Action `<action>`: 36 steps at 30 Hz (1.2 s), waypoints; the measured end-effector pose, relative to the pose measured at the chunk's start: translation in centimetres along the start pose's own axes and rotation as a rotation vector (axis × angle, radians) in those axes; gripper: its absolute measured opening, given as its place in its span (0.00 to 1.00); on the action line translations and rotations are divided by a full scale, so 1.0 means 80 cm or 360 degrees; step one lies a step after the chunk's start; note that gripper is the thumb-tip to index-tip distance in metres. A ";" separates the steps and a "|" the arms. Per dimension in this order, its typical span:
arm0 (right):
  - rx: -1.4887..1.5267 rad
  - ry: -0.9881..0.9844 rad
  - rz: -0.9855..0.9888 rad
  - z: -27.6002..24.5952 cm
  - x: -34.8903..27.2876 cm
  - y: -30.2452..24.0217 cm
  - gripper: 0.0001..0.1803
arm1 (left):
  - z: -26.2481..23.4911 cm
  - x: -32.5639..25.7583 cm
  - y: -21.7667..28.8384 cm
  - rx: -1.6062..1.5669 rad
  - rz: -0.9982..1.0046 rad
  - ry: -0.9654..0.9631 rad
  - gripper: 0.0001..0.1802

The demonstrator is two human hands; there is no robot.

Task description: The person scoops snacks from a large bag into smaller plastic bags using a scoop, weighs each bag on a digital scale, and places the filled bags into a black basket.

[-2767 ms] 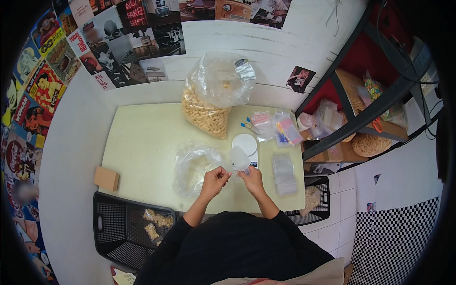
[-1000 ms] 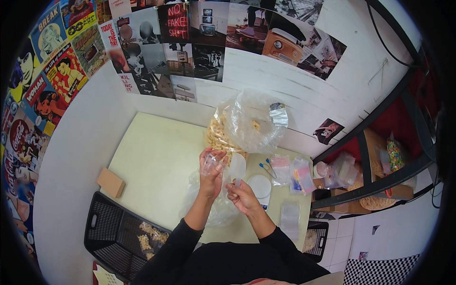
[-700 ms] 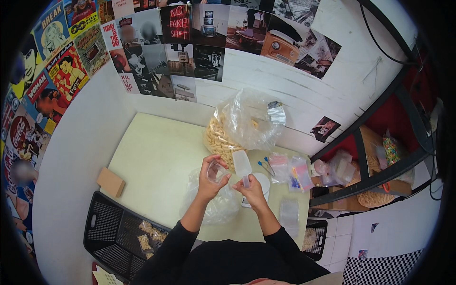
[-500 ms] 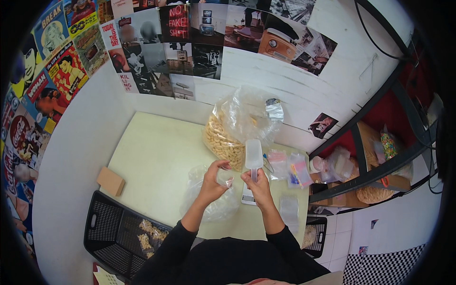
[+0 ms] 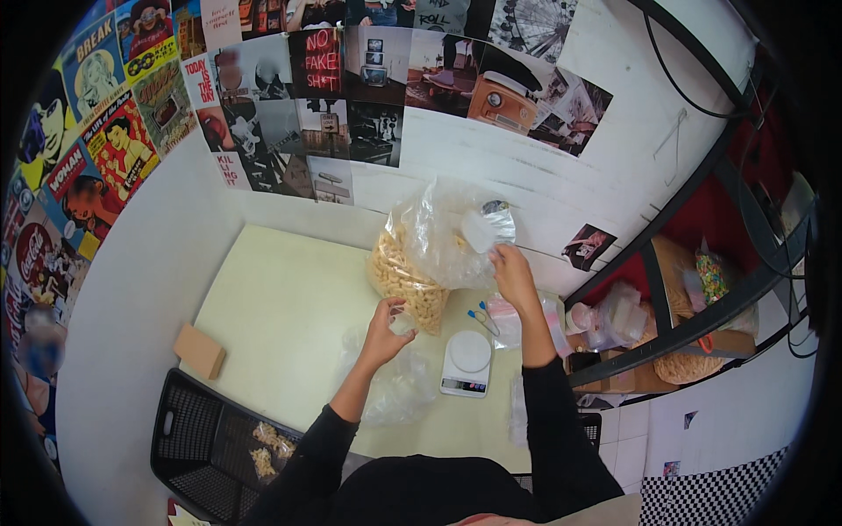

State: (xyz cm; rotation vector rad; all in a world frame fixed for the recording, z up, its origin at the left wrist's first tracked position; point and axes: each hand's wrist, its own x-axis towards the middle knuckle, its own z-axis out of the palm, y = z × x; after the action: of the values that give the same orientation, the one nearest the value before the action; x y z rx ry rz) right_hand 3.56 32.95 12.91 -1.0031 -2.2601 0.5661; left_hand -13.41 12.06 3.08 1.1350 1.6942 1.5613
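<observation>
My right hand (image 5: pixel 514 273) grips the handle of a translucent white scoop (image 5: pixel 479 231), held up at the mouth of a large clear bag (image 5: pixel 405 279). Pale, curved puffed snacks fill the lower part of that bag. In front of it, the fingers of my left hand (image 5: pixel 384 335) curl around a small clear plastic bag (image 5: pixel 403 322), whose outline is faint. More clear plastic bags (image 5: pixel 396 386) lie on the table below this hand. A white kitchen scale (image 5: pixel 467 361) with a round platform stands between my arms, nothing on its platform.
Blue-tipped scissors (image 5: pixel 483 321) and packs of flat plastic bags (image 5: pixel 504 316) lie right of the scale. A cardboard block (image 5: pixel 200 351) sits at the table's left edge. Beside it, a black crate (image 5: pixel 189 438) holds several filled packets. Dark-framed shelves (image 5: pixel 649 351) stand at the right.
My right hand has carried the scoop away from me and slightly right, to the large bag's mouth, uncovering the scale. My left hand has shifted slightly left, still with the small bag.
</observation>
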 end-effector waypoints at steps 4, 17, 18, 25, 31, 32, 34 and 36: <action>-0.0274 -0.0385 -0.0193 0.062 0.082 0.009 0.09 | 0.002 0.041 -0.059 0.0159 0.0057 0.0148 0.35; -0.0451 -0.0758 -0.0101 0.167 0.145 0.033 0.16 | 0.056 0.074 -0.116 -0.0240 -0.0448 0.0105 0.37; -0.0552 -0.0917 -0.0095 0.170 0.154 0.024 0.17 | 0.049 0.069 -0.119 -0.0294 -0.0446 0.0114 0.36; 0.0657 -0.0915 0.0393 0.280 0.166 0.137 0.21 | 0.057 0.070 -0.110 -0.0064 -0.0444 0.0092 0.36; 0.1038 -0.1323 0.0529 0.262 0.156 0.051 0.17 | 0.028 0.054 -0.118 -0.0101 -0.0434 0.0148 0.38; 0.1009 -0.1293 0.0610 0.242 0.159 0.048 0.16 | 0.036 0.057 -0.117 -0.0085 -0.0391 0.0139 0.39; 0.0964 -0.1238 0.0783 0.210 0.161 0.045 0.13 | 0.052 0.063 -0.119 -0.0048 -0.0320 0.0123 0.40; 0.1060 -0.0970 0.1010 0.182 0.160 0.047 0.10 | 0.062 0.061 -0.110 -0.0142 -0.0386 0.0078 0.42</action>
State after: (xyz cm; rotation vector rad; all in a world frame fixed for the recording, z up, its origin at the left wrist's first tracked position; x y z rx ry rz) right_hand -11.13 43.15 4.49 -1.2754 -1.9022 1.9633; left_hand -13.34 19.15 -5.68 0.8193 1.7049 1.5053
